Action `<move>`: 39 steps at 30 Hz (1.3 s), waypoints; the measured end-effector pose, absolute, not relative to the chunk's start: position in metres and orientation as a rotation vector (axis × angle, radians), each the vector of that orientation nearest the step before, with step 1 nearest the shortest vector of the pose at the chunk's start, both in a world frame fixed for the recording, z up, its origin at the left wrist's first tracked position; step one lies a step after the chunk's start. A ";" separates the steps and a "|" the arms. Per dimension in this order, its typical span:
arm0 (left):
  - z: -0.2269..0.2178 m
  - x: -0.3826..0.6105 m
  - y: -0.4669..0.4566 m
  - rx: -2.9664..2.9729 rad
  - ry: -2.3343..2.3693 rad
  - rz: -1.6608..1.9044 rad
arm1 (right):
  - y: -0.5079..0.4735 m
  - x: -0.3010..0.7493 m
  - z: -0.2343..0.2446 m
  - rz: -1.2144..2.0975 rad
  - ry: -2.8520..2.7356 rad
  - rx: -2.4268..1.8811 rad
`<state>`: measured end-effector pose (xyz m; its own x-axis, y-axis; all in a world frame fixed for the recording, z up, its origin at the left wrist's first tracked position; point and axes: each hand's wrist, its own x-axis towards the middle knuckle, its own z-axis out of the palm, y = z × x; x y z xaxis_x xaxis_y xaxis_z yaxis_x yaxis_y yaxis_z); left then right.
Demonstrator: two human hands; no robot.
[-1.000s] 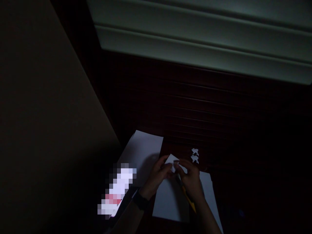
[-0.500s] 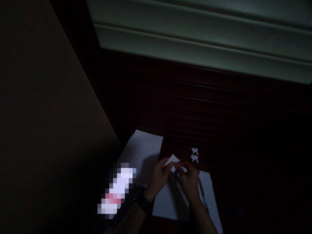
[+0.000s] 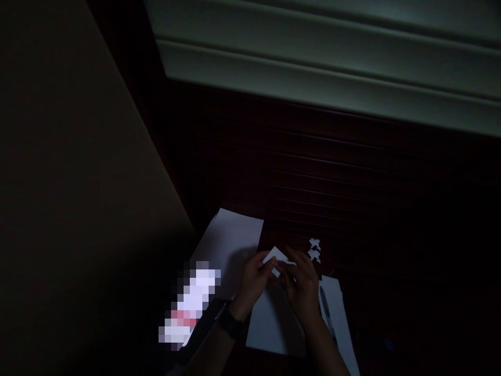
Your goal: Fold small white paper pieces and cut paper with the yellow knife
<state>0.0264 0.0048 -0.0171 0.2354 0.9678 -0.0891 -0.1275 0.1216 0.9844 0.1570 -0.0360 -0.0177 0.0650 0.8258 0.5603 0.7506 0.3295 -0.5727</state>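
A small white piece of folded paper [image 3: 275, 254] is pinched by my left hand [image 3: 255, 279], thumb on top, above a larger white sheet. My right hand [image 3: 303, 284] is at the paper's right side, fingers bent around a flap, with the index finger lifted a little. Its exact grip is partly hidden in the dim light. The white sheet [image 3: 270, 324] lies flat beneath both hands. Two small folded paper figures [image 3: 313, 254] sit just beyond my right hand. A dark watch [image 3: 231, 322] is on my left wrist.
A long white sheet [image 3: 238, 230] lies at the left, beside a bright pixelated screen [image 3: 195, 297]. On the right, a pen [image 3: 327, 313] rests on more white paper [image 3: 340, 318]. Dark wood panelling [image 3: 313, 156] and a pale slatted surface [image 3: 313, 68] stand behind.
My right hand's fingers have loosened and spread at the paper's right side, the index finger rising. My left hand keeps its pinch. The whole view has shifted slightly.
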 end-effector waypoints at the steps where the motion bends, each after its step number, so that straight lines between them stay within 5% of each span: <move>1: -0.017 0.026 0.005 1.110 0.985 1.030 | -0.036 0.159 -0.018 0.089 -1.720 -1.416; 22: -0.014 0.013 0.004 0.893 0.903 0.929 | -0.035 0.170 -0.024 0.044 -1.971 -1.404; 39: -0.004 0.014 0.002 0.988 0.684 0.998 | -0.042 0.162 0.002 0.593 -1.692 -1.452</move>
